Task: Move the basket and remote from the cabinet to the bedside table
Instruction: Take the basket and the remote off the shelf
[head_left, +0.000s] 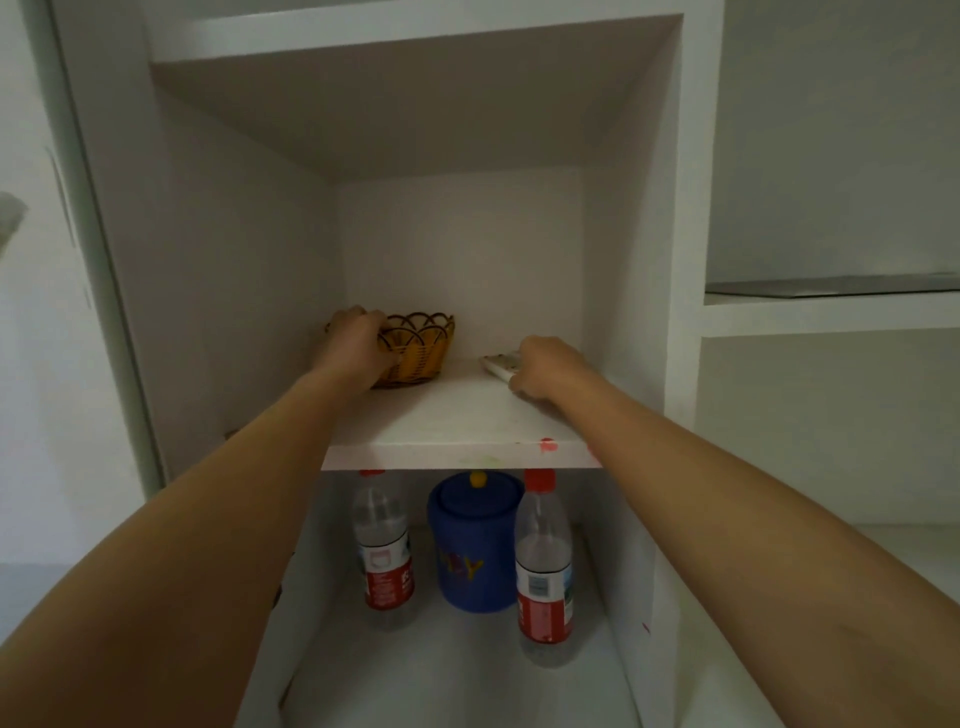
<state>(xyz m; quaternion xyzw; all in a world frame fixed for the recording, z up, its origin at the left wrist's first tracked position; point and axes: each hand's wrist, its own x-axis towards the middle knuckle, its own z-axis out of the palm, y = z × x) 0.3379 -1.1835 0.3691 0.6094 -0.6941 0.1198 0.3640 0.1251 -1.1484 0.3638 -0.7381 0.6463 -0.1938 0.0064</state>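
I have both arms reaching into the white cabinet (675, 208), up to the middle shelf (457, 421). My left hand (353, 345) is wrapped over the near rim of the woven basket (418, 348), which sits toward the back left of that shelf; the fingers look closed on the rim, though the hand hides most of the contact. My right hand (545, 371) lies over the white remote (500, 365), which rests flat on the shelf to the right of the basket and well apart from it; only its far end shows past my knuckles, so I cannot tell whether the fingers have closed around it or merely rest on top. As I judge it, the risk lies on the right: a flat remote on a smooth shelf is hard to get under, and a shallow pinch could let it slide toward the front edge and drop onto the things below. The basket is held by one side only, so it may tip as it lifts. On the shelf I count one basket and one remote. In the compartment beneath stand two red-capped water bottles, one at left (382, 545) and one at right (545, 571), with one blue lidded tub (475, 540) between them.
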